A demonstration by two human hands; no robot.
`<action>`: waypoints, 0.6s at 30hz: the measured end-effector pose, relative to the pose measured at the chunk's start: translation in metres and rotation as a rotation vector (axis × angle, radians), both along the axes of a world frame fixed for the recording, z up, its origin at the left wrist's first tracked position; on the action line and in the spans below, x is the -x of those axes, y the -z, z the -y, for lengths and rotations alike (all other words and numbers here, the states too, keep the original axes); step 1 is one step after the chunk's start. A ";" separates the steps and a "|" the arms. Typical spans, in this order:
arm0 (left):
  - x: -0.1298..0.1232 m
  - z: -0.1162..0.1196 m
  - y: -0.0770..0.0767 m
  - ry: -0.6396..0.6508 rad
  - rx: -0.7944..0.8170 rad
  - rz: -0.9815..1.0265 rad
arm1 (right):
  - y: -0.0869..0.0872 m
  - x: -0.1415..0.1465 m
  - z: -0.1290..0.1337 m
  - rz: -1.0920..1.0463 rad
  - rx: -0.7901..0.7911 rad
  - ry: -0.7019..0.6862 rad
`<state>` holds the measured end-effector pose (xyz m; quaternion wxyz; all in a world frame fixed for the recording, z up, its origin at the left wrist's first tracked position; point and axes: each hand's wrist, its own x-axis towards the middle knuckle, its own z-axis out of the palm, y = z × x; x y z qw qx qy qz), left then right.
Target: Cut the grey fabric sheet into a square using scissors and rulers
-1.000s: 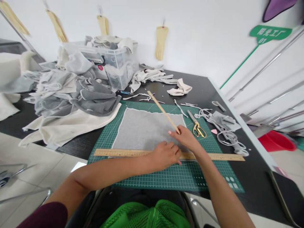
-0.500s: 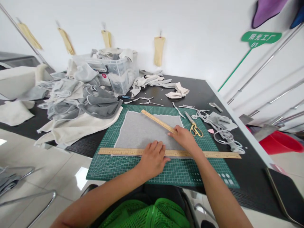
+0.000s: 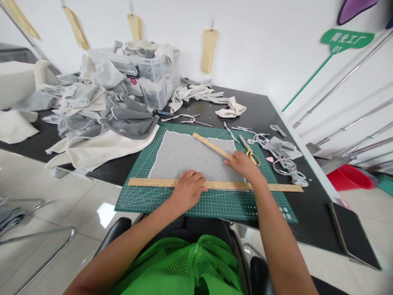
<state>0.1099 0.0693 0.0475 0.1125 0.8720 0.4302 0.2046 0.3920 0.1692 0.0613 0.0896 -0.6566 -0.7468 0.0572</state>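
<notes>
A grey cloth piece (image 3: pixel 181 153) with white edging lies flat on the green cutting mat (image 3: pixel 135 200). Across its near edge runs a long wooden ruler (image 3: pixel 153 182), reaching past the cloth on both sides. My left hand (image 3: pixel 188 189) rests flat on this ruler and the cloth, fingers stretched out and close together. A shorter wooden ruler (image 3: pixel 211 145) slants over the upper right of the cloth, and my right hand (image 3: pixel 245 164) grips its near end. Gold-handled scissors (image 3: pixel 250 151) lie just beyond my right hand, blades pointing away.
Grey and white fabric pieces (image 3: pixel 101 110) are heaped at the left, beside a clear plastic bin (image 3: pixel 156 82) filled with more fabric. Scraps and cords (image 3: pixel 284 153) lie to the right. A phone (image 3: pixel 353 233) is at the right edge, and a red bucket (image 3: pixel 350 178) stands beyond the table.
The view has tilted down, so everything sits higher. My right hand has shifted the short ruler to the right over the cloth. My left hand has slid slightly left along the long ruler.
</notes>
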 end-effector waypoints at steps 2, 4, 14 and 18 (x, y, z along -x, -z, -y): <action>0.000 0.000 -0.002 0.018 -0.002 -0.013 | -0.001 0.004 0.002 0.013 -0.020 0.003; 0.000 0.001 -0.005 0.043 -0.014 -0.034 | -0.002 0.012 0.003 0.016 -0.042 0.001; -0.002 0.004 -0.013 -0.043 -0.086 -0.054 | -0.001 0.055 0.015 -0.019 -0.001 -0.188; -0.003 0.006 -0.012 -0.110 -0.065 -0.094 | -0.003 0.055 0.016 -0.039 0.024 -0.218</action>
